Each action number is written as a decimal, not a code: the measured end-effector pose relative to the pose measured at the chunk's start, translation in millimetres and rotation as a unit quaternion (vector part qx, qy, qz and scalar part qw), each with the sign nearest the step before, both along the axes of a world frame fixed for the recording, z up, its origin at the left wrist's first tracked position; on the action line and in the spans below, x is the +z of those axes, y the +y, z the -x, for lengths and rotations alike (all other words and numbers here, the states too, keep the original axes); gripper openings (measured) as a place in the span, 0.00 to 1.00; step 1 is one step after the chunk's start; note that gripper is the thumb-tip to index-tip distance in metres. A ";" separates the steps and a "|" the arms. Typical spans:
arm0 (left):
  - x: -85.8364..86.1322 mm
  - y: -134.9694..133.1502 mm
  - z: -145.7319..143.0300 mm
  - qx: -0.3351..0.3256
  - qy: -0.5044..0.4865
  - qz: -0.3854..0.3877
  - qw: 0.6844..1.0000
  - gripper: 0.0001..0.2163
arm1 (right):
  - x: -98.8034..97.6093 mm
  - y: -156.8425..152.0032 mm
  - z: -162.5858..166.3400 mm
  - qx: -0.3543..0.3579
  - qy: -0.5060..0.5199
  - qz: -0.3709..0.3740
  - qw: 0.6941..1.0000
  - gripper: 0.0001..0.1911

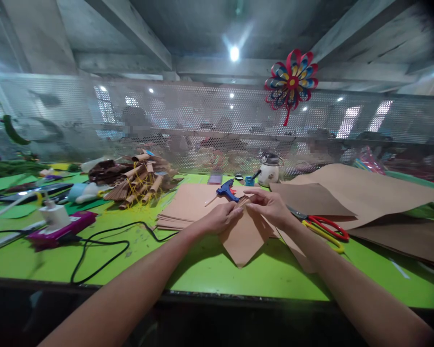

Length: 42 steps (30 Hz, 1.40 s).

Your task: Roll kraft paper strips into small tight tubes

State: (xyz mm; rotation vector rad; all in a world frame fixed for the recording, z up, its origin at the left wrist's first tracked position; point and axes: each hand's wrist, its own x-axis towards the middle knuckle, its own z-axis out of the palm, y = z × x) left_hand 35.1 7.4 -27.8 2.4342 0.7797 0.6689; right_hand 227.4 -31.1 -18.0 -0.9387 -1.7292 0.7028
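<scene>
A sheet of brown kraft paper (pixel 244 241) stands between my hands, one corner pointing toward me and its upper end gathered into narrow folds. My left hand (pixel 222 217) is closed around the left side of the folded end. From the right, my right hand (pixel 271 205) pinches that same end between thumb and fingers; the exact contact is partly hidden. Just beyond lies a blue glue gun (pixel 228 191) on a stack of brown paper sheets (pixel 183 205). Scissors (pixel 327 229) with red and yellow handles rest right of my right hand.
On the green table (pixel 198 274), a black cable runs to a purple power strip (pixel 63 230) at left. Bundled brown paper rolls (pixel 144 180) lie behind it. Large brown sheets (pixel 361 190) cover the right. A white jar (pixel 268 171) stands before the perforated metal screen (pixel 188 111).
</scene>
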 end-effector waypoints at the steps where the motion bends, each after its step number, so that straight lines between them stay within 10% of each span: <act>1: -0.8 0.7 0.6 0.003 0.003 -0.006 1.000 0.20 | -0.9 0.4 0.8 0.013 0.017 0.012 1.000 0.23; 25: 1.4 -8.7 -2.2 -0.031 0.022 0.010 0.999 0.23 | 2.2 -9.9 16.2 0.024 0.024 0.044 0.998 0.34; 42: -3.8 -6.4 -1.6 -0.050 0.026 0.016 0.998 0.22 | 6.5 -5.2 3.2 -0.019 -0.181 -0.065 0.981 0.25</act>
